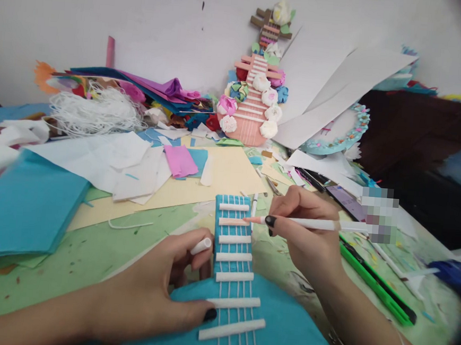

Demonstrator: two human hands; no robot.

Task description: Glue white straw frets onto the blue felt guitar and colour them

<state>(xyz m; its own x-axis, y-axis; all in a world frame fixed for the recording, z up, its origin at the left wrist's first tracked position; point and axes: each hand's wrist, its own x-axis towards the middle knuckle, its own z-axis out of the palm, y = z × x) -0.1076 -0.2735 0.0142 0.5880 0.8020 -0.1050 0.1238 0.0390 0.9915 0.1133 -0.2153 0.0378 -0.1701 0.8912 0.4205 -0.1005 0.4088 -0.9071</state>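
Observation:
A blue paper guitar (291, 315) lies in front of me, with white paper rolls across its neck and thin white strings running lengthwise. In my right hand (310, 226) is a white brush-tip marker (314, 224), held sideways. Its peach tip touches the second roll (230, 222) from the neck's top, which is tinted peach while the others are white. My left hand (161, 284) steadies the guitar, its thumb pressed on the body by the strings. Between its curled fingers sits a white marker cap (201, 245).
Behind stands a pink craft guitar (255, 110) with paper flowers. Blue paper sheets (28, 204) and a tangle of white string (95, 110) lie left. A green box cutter (377, 282) and a phone (348, 202) are to the right. Paper scraps and a cream sheet (231, 167) cover the table's middle.

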